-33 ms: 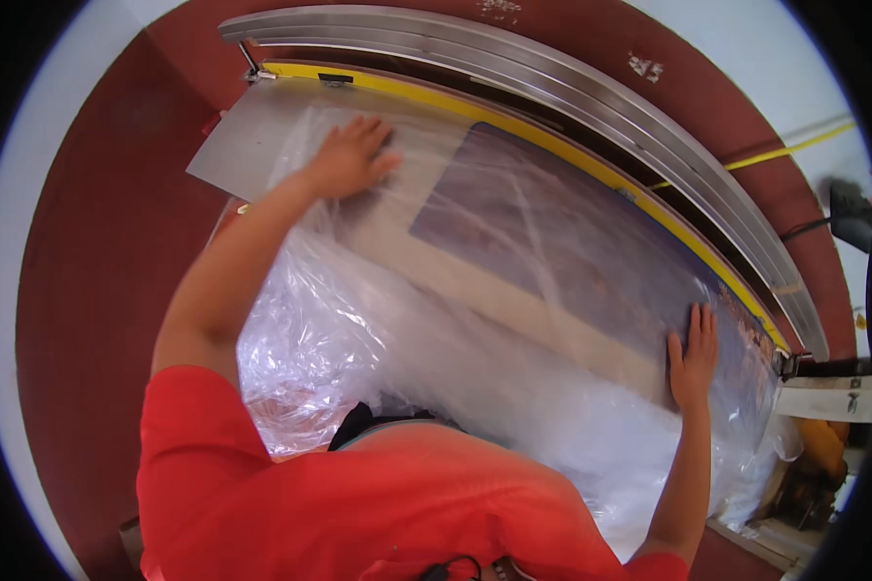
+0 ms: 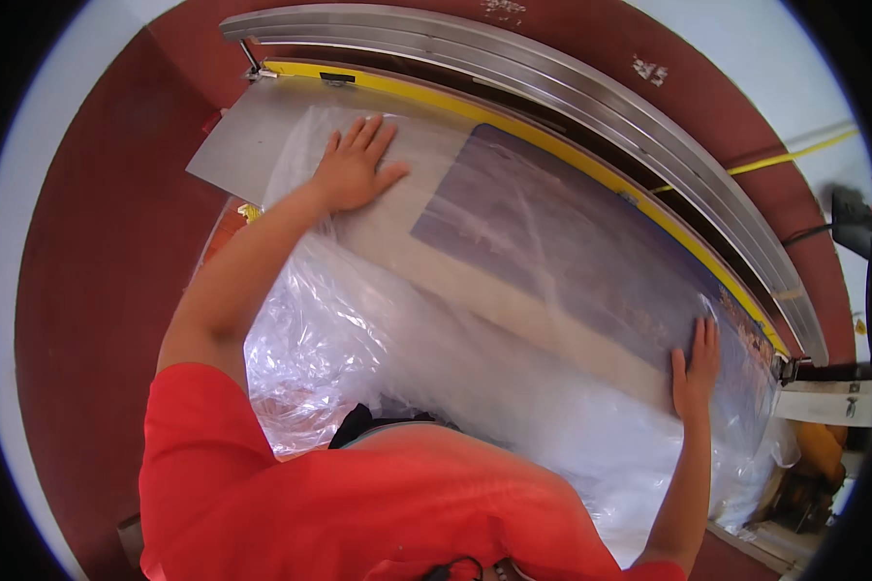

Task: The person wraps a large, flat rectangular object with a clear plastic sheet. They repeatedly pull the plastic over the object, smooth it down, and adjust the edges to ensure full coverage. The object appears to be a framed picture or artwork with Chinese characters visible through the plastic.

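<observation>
The left hand [image 2: 354, 174] lies flat, fingers spread, on a clear, creased plastic sheet [image 2: 455, 339]; the right hand [image 2: 698, 373] rests flat farther right on it, fingers straight, gripping nothing. The sheet drapes over a smooth grey metal counter [image 2: 237, 131] and a dark-blue rectangular panel [image 2: 552, 218], bunching between counter and body. A flat yellow strip [image 2: 426, 95] and a long ridged silver rail [image 2: 552, 73] border the far edge; a thin yellow cord [image 2: 790, 155] hangs right.

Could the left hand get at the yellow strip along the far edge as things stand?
Probably yes: the left hand lies spread on the clear plastic film, fingers pointing toward the yellow strip, and no raised object shows between them.
</observation>
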`<state>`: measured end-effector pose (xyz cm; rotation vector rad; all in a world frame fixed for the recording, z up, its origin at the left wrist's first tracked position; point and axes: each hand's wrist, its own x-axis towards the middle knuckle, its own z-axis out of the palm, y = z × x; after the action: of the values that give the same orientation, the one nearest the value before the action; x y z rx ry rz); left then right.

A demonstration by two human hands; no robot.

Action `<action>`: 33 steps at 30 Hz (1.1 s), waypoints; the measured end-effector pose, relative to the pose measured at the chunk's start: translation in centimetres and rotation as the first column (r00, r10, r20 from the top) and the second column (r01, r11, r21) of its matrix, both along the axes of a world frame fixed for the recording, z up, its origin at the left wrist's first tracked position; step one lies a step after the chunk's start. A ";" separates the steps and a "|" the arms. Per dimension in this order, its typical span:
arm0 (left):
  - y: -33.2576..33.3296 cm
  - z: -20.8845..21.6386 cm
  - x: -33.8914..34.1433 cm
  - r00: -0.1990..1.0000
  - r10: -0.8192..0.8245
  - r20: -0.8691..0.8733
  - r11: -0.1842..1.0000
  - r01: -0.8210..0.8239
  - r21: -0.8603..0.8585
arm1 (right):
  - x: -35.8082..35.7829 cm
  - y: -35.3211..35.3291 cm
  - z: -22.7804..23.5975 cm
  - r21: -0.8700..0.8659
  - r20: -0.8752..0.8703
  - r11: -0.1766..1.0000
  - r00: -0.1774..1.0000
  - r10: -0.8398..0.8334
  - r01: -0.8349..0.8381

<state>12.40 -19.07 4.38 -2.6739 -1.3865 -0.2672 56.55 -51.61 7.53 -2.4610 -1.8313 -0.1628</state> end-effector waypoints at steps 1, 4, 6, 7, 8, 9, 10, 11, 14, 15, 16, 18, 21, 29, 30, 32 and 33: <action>-0.7 -0.3 0.7 1.000 0.006 0.011 1.000 -0.006 -0.005 | 1.3 -2.0 -0.3 -0.013 0.012 0.999 0.999 -0.038 0.038; -1.1 -0.3 1.8 0.997 0.075 0.015 0.997 -0.075 -0.031 | 6.0 -5.1 -0.4 0.064 -0.078 0.991 0.991 -0.109 0.114; 0.9 -0.4 0.9 0.977 0.200 0.077 0.979 -0.202 0.021 | 6.9 -4.2 -1.0 0.050 -0.055 0.983 0.984 -0.171 0.174; 1.7 -0.5 0.5 0.960 0.256 0.111 0.964 -0.263 0.047 | 7.0 -3.3 -1.2 -0.005 0.030 0.974 0.974 -0.224 0.224; 2.3 -0.5 -0.1 0.966 0.235 0.106 0.972 -0.236 -0.006 | 7.0 -2.6 -1.5 -0.054 0.118 0.959 0.955 -0.271 0.278; 2.9 0.3 -0.2 0.972 0.210 0.104 0.977 -0.204 -0.060 | 6.9 -2.1 -1.6 -0.051 0.106 0.952 0.950 -0.295 0.302; 3.4 1.0 -0.7 0.977 0.188 0.101 0.978 -0.176 -0.116 | 6.6 -1.9 -1.6 -0.051 0.092 0.946 0.945 -0.315 0.321; 4.3 1.3 -1.2 0.986 0.161 0.046 0.987 -0.160 -0.022 | 6.5 -1.8 -1.6 -0.052 0.078 0.939 0.938 -0.337 0.341; 7.4 2.0 -3.6 0.984 0.179 0.022 0.974 -0.180 0.140 | 6.7 -1.4 -1.6 -0.056 0.081 0.954 0.954 -0.290 0.295; 8.4 1.6 -4.5 0.968 0.226 0.114 0.965 -0.238 0.109 | 6.8 -1.3 -1.6 -0.046 0.074 0.959 0.958 -0.276 0.280; 9.2 1.4 -5.0 0.942 0.268 0.202 0.956 -0.287 0.069 | 6.8 -1.5 -1.6 -0.040 0.070 0.962 0.961 -0.267 0.271; 10.5 1.5 -5.9 0.891 0.375 0.256 0.921 -0.326 -0.214 | 6.7 -1.6 -1.5 -0.035 0.064 0.967 0.966 -0.251 0.253; 12.4 2.8 -7.0 0.805 0.554 0.211 0.672 -0.282 -0.685 | 6.3 -1.6 -1.2 -0.037 0.123 0.974 0.969 -0.216 0.222; 15.9 -3.6 -18.1 0.963 0.257 -0.077 0.964 -0.250 0.090 | -2.3 1.4 -0.2 -0.094 0.002 0.974 0.979 0.205 -0.204; 15.4 -3.0 -17.3 0.779 0.298 -0.552 0.953 -0.215 0.212 | -3.2 1.9 0.6 -0.105 -0.079 0.947 0.952 0.296 -0.303; 13.4 -3.5 -16.0 0.874 0.470 -0.121 0.873 -0.440 0.210 | 0.1 1.5 1.2 -0.108 -0.103 0.972 0.975 0.199 -0.210; 14.8 -4.3 -20.0 0.891 0.451 -0.053 0.864 -0.421 0.277 | 1.8 1.6 0.9 -0.089 -0.133 0.977 0.975 0.180 -0.193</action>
<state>-7.59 -4.31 0.05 -2.0613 -1.7325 -0.2217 58.33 -50.04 8.41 -2.2842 -2.0487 0.0942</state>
